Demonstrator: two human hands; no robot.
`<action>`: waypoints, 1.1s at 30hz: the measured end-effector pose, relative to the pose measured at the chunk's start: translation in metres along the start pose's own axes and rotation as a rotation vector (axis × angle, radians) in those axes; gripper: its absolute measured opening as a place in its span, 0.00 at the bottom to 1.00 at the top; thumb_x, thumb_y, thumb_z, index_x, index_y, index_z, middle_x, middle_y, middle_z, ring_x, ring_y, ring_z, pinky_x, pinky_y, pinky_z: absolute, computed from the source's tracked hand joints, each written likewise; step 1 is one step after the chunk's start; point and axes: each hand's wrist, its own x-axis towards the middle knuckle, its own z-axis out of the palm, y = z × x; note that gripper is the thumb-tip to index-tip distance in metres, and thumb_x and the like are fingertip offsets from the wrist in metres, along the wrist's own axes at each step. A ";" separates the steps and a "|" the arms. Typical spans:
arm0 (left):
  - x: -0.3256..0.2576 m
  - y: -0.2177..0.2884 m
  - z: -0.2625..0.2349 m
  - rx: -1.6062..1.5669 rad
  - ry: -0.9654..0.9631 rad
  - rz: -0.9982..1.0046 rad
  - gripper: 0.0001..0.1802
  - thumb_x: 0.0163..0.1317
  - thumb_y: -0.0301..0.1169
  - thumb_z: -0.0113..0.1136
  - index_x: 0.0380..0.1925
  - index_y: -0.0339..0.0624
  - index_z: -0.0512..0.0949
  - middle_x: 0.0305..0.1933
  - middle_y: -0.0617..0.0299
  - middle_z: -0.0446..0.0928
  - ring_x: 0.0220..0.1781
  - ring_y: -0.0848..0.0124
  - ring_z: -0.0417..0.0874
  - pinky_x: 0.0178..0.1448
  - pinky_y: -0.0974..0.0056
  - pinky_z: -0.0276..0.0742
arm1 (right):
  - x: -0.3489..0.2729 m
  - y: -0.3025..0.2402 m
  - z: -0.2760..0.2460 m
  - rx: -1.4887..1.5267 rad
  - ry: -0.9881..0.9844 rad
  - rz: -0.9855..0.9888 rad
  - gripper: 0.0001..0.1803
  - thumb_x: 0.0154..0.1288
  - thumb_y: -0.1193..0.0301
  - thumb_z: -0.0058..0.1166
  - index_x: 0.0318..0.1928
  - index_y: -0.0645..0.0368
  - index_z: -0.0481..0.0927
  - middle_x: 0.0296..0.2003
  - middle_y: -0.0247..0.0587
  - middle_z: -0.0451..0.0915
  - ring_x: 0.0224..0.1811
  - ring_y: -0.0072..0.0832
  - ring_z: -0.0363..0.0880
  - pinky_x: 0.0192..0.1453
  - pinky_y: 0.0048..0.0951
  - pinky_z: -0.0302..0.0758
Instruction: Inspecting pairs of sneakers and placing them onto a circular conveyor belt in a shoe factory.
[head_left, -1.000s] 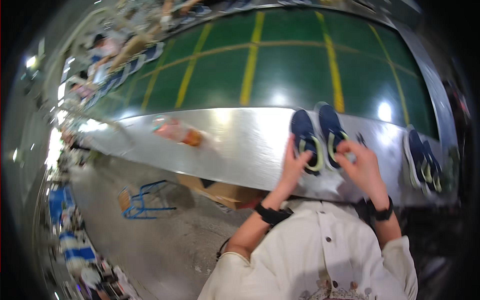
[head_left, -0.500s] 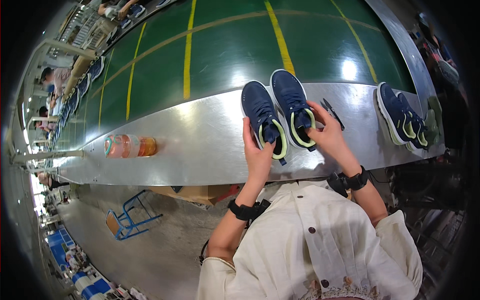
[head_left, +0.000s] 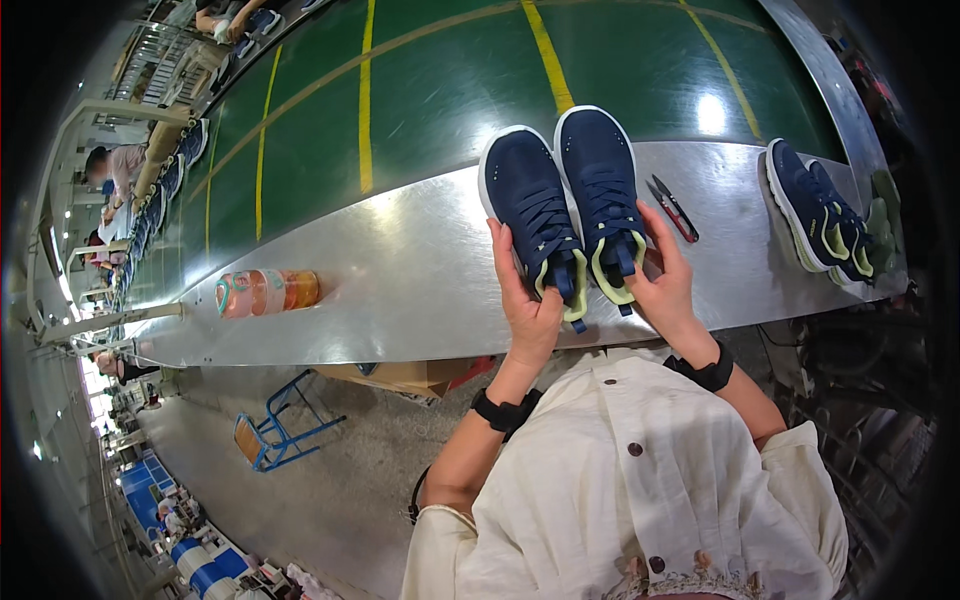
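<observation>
clearly, in the head view, the left hand [head_left: 528, 318] is gripping a long dark blue lace-up shoe with a white sole and pale lime lining [head_left: 525, 185]. its thumb is tucked in at the foot hole and its fingers curl along the outer side. the right hand [head_left: 665, 290] grips the matching dark blue shoe [head_left: 594, 150] in much the same way, thumb at the foot hole, fingers along the other side. both shoes sit side by side, toes pointing away from the person. they are over a shiny silver metal table [head_left: 400, 260], and the toes reach up to the edge of a flat green belt with yellow stripes [head_left: 450, 100]. i can't tell if the soles rest on the metal or are held up a bit.

near the right hand lie small black snips with a red handle [head_left: 677, 212]. farther right is another pair of dark blue shoes with white soles [head_left: 790, 215]. well off to the left is a see-through bottle with an orange drink [head_left: 268, 293].

some things might go wrong. both hands hold the back end, so a shoe could tip toe-down if a thumb gets loose. squeezing too hard could squash the soft rim. if the right hand swings out wide, it might bump the snips, and their pointy ends could poke a finger or scratch a shoe.
</observation>
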 end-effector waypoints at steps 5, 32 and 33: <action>0.008 0.013 0.001 0.123 0.055 0.106 0.38 0.51 0.17 0.49 0.66 0.36 0.54 0.75 0.42 0.43 0.77 0.53 0.45 0.76 0.55 0.43 | 0.018 -0.005 -0.030 0.065 -0.143 0.231 0.30 0.58 0.78 0.56 0.62 0.55 0.69 0.51 0.46 0.76 0.48 0.28 0.79 0.50 0.25 0.75; 0.026 0.083 -0.009 0.505 0.149 0.550 0.30 0.55 0.23 0.57 0.59 0.39 0.62 0.72 0.39 0.49 0.74 0.45 0.52 0.73 0.49 0.49 | 0.030 -0.117 -0.031 -0.052 -0.252 -0.194 0.14 0.51 0.72 0.68 0.41 0.58 0.84 0.26 0.31 0.75 0.22 0.15 0.65 0.26 0.18 0.62; 0.026 0.082 -0.009 0.514 0.172 0.568 0.30 0.52 0.23 0.59 0.58 0.40 0.64 0.71 0.37 0.50 0.72 0.42 0.54 0.72 0.47 0.51 | 0.030 -0.116 -0.030 -0.062 -0.230 -0.233 0.14 0.51 0.70 0.69 0.39 0.58 0.84 0.25 0.31 0.75 0.21 0.16 0.65 0.26 0.18 0.62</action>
